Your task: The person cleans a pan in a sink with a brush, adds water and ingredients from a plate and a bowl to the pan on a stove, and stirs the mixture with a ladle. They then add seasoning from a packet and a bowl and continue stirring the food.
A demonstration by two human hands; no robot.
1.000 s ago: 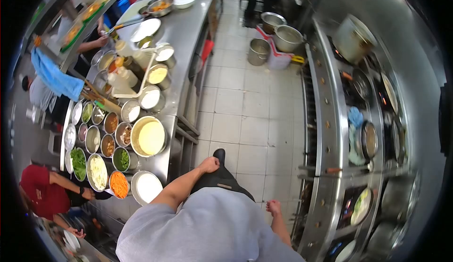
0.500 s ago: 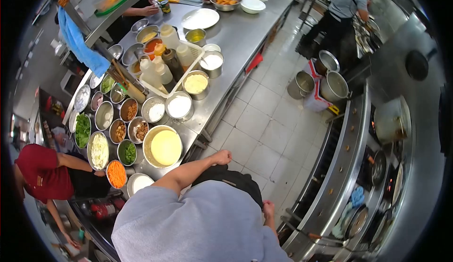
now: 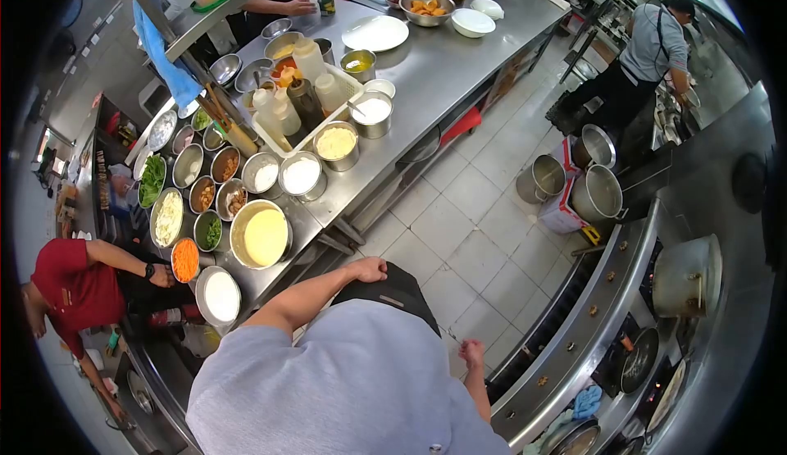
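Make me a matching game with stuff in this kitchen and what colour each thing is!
Things:
1. hanging cloth
2. big pot nearest the left hand
3. round plate far up the counter
4. co-worker's shirt across the counter

Colours:
A. yellow inside
B. red
C. blue
D. white

Pairs: 1-C, 2-A, 3-D, 4-B

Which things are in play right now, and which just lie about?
In play: left hand, nearest the pot of yellow liquid; right hand, beside the stove front.
Lying about: white plate; squeeze bottles; steel pots on the floor.
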